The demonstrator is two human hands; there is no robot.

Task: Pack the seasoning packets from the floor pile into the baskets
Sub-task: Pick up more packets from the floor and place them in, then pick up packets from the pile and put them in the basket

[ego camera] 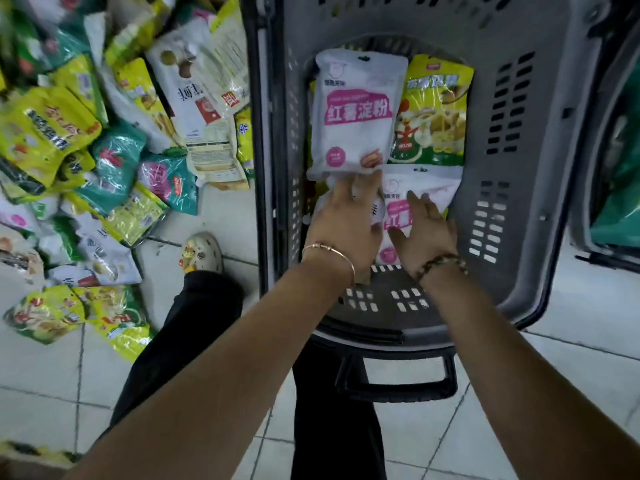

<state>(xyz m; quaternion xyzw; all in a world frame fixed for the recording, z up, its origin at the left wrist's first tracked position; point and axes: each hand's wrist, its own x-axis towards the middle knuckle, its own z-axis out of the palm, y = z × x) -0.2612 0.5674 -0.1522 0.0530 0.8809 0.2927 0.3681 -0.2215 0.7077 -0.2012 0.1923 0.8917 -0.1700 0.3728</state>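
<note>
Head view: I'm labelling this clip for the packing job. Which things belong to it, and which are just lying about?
Part of the job:
grey basket; upper white-and-pink packet at the left hand fingertips; lower white-and-pink packet under the right hand; yellow-green packet in the basket; floor pile.

Just lying about:
patterned shoe; tiled floor; gold bangle; beaded bracelet.

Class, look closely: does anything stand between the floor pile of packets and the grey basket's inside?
Only the left wall of the basket, beside the floor pile; packets must go over it. The top is open, no lid visible.
</note>
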